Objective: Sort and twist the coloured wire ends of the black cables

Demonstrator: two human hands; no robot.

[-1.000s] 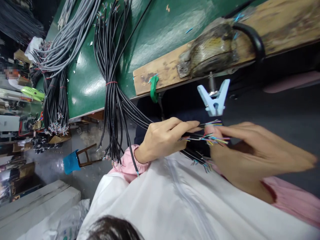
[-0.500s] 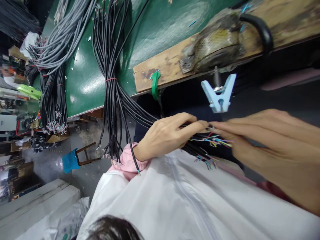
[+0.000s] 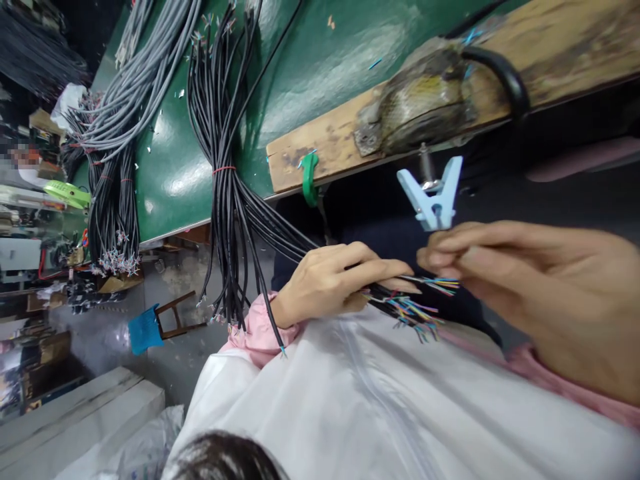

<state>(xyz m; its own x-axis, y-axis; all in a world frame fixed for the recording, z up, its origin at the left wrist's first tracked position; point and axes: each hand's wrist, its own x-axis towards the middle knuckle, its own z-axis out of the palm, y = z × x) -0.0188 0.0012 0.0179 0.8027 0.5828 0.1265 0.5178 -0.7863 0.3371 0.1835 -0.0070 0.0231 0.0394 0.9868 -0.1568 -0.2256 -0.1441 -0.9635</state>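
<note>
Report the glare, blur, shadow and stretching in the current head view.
Head view: white glare on the glossy green tabletop; the bare right hand looks soft and stretched towards the frame edge, the bare left hand crisper; deep shadow swallows detail below the brown wooden plank; a small patch at far left is pixelated.

Wiring workshop, by the look of it. Landmark: green workbench (image 3: 167, 157). On it, bundled black cables (image 3: 225, 147) with stripped ends, grey cables (image 3: 145, 87), wire scraps. At its edge, worn timber board (image 3: 330, 137) carrying a taped-up device (image 3: 420, 100). Below it, bare concrete-like floor (image 3: 175, 353).
</note>
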